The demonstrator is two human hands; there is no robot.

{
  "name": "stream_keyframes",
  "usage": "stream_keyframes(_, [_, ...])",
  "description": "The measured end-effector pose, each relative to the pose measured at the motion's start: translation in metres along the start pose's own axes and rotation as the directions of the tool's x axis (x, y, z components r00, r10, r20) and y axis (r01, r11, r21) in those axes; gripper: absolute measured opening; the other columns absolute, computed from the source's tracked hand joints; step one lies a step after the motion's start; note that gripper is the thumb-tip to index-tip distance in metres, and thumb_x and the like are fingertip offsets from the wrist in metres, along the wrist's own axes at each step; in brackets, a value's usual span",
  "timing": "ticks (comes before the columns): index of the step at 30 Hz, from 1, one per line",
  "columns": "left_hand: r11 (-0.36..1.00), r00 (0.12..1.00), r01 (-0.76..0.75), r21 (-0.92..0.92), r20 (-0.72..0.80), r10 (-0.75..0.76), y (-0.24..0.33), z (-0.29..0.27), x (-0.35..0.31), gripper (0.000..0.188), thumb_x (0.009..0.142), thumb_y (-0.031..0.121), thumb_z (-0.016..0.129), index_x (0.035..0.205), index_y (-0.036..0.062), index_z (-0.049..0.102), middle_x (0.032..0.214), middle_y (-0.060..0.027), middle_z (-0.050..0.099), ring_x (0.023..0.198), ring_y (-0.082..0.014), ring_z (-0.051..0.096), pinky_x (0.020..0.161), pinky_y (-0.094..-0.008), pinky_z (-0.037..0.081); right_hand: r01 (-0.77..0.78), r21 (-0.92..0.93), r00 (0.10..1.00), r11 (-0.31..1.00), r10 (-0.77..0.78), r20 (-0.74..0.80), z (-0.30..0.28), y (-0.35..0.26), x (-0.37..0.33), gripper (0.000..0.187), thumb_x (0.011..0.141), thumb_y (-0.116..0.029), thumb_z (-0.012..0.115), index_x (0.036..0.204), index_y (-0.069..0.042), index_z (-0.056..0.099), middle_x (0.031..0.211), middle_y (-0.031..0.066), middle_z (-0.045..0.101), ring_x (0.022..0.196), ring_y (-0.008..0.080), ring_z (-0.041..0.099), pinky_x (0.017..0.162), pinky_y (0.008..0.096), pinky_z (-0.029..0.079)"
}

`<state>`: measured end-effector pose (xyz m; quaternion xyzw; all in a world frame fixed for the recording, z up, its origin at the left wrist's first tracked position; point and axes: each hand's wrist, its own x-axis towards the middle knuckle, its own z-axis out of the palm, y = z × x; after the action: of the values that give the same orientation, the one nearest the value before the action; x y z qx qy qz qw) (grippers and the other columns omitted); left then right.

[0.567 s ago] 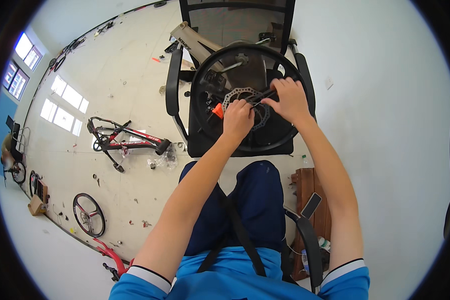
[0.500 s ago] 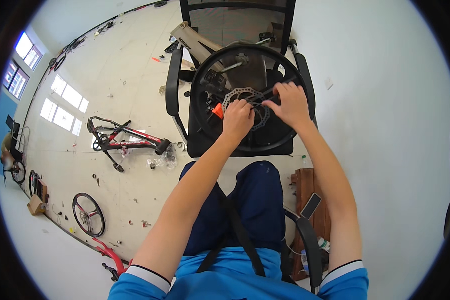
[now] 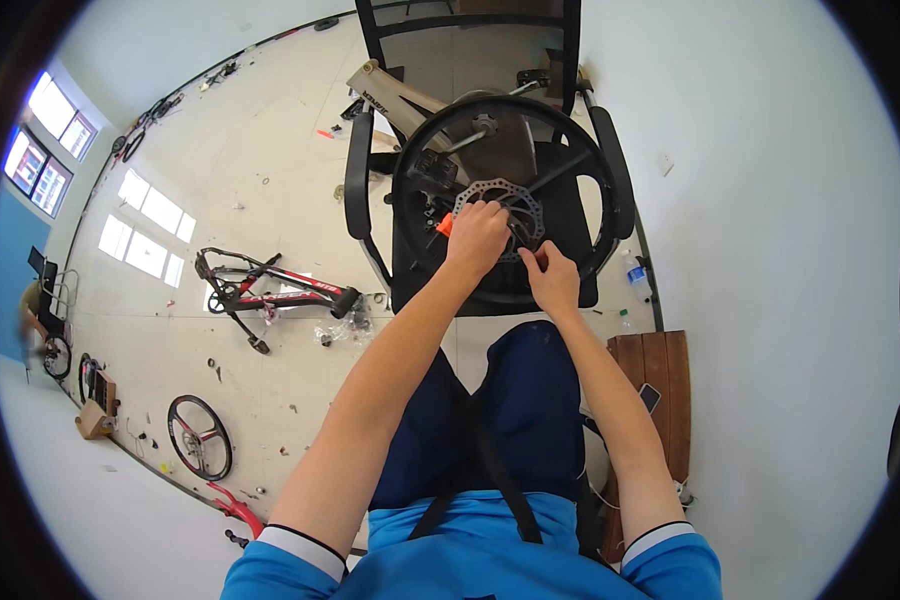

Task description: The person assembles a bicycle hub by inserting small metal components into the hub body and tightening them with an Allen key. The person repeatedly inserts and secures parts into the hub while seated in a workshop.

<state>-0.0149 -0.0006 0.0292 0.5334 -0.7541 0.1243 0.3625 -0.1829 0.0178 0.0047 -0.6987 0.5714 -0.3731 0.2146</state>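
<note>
A black bicycle wheel (image 3: 403, 215) with broad spokes lies flat on a black armchair's seat in front of me. A silver disc brake rotor (image 3: 532, 203) with a perforated rim sits at its centre. My left hand (image 3: 478, 238) is closed over the rotor's left part, near the hub; what its fingers hold is hidden. My right hand (image 3: 552, 278) is at the rotor's lower right edge, thumb and fingers drawn together. Something thin and dark shows by its fingertips, too small to name. An orange piece (image 3: 445, 225) lies beside my left hand.
The chair's armrests (image 3: 360, 175) flank the wheel. A pale bike frame (image 3: 395, 92) leans behind it, with a crank arm (image 3: 467, 138) over the wheel. Left on the floor are a black-red frame (image 3: 280, 290) and another wheel (image 3: 200, 437). A wooden bench (image 3: 660, 400) stands at right.
My right hand has moved down and toward me, from the wheel's right spoke to the rotor's lower edge. My left hand stays at the rotor. The whole view has shifted slightly.
</note>
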Motion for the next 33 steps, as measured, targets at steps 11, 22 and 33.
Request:
stream_keyframes(11, [0.988, 0.989, 0.115, -0.101, -0.085, -0.124, 0.001, -0.004, -0.006, 0.011, 0.072, 0.010, 0.069, 0.080, 0.0027, 0.072, 0.076, -0.0086, 0.064, 0.076, -0.0283, 0.062, 0.072, -0.0384, 0.049, 0.496, -0.264, 0.866, 0.827, -0.493, 0.085, -0.057, -0.021, 0.057, 0.025, 0.078, -0.029, 0.073, 0.074, -0.009, 0.059, 0.071, 0.0041, 0.061, 0.074, 0.0258, 0.059, 0.066, 0.0401, 0.040])
stream_keyframes(22, [0.963, 0.961, 0.232, -0.136, -0.123, -0.248, 0.006, 0.010, -0.004, 0.009, 0.073, 0.011, 0.069, 0.075, 0.0029, 0.070, 0.075, -0.0093, 0.062, 0.074, -0.0293, 0.061, 0.072, -0.0404, 0.046, 0.725, -0.456, 0.665, 0.516, -0.695, 0.272, -0.072, -0.062, 0.118, 0.017, 0.074, -0.025, 0.076, 0.084, -0.013, 0.069, 0.088, -0.0020, 0.062, 0.096, 0.0174, 0.054, 0.085, 0.0366, 0.036])
stream_keyframes(33, [0.936, 0.914, 0.333, -0.117, -0.205, -0.351, 0.018, 0.015, -0.006, 0.020, 0.079, 0.021, 0.071, 0.072, 0.0025, 0.071, 0.075, -0.0055, 0.064, 0.072, -0.0260, 0.061, 0.071, -0.0368, 0.040, 0.878, -0.429, 0.429, 0.214, -0.751, 0.502, -0.035, -0.103, 0.147, 0.022, 0.066, -0.021, 0.080, 0.082, -0.012, 0.068, 0.093, -0.0036, 0.063, 0.100, 0.0164, 0.054, 0.087, 0.0321, 0.041])
